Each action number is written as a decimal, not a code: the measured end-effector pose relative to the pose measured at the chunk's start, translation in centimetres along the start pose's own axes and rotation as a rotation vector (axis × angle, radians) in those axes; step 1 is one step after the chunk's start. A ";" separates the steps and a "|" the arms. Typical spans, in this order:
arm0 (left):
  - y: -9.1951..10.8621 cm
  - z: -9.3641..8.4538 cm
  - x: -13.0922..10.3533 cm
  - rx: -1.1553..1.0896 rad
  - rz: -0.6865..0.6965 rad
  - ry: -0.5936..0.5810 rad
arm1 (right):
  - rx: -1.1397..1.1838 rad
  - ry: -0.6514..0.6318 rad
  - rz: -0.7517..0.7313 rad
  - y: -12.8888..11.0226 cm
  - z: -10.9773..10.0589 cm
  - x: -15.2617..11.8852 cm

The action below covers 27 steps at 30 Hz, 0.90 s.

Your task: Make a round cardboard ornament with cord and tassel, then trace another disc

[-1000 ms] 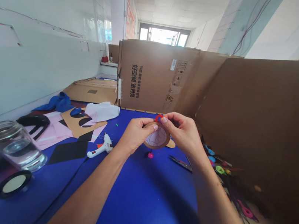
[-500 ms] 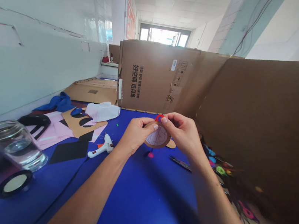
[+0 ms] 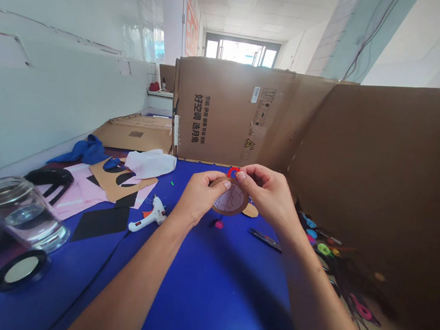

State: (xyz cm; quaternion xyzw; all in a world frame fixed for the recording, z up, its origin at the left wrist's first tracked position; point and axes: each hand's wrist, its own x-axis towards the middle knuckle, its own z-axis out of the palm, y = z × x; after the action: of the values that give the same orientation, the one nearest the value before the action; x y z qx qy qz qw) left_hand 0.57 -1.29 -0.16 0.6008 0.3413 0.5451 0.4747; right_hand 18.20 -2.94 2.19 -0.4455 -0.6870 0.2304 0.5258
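A round brown-rimmed disc with a pale, line-marked face is held up over the blue table. My left hand pinches its upper left edge between thumb and fingers. At the disc's top stands a red loop, and my right hand is closed on the loop's right side. A small pink piece hangs on a dark cord below the disc. Behind the disc to the right, a tan oval piece lies on the table.
A white glue gun lies left of my hands, by black sheet and cut card. A glass jar and its lid are at the left. Dark tweezers lie at right. Cardboard walls stand behind.
The hanging pink piece has swung slightly left and up, and the disc has tilted a little. Both hands keep their hold.
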 end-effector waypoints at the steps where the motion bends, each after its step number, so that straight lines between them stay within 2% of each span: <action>1: 0.0 0.0 0.0 -0.003 0.001 0.003 | 0.001 -0.004 0.002 0.0 0.0 0.0; 11: -0.1 -0.1 0.2 -0.038 -0.002 0.038 | 0.006 -0.071 -0.001 -0.2 0.1 0.2; 27: 0.2 -0.1 0.2 -0.079 0.016 0.031 | -0.044 -0.028 0.002 0.2 0.1 0.1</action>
State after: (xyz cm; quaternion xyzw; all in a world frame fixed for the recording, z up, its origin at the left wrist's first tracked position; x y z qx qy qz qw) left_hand 0.45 -1.10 0.09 0.5759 0.3222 0.5712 0.4881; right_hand 18.14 -2.75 2.06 -0.4542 -0.6988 0.2219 0.5061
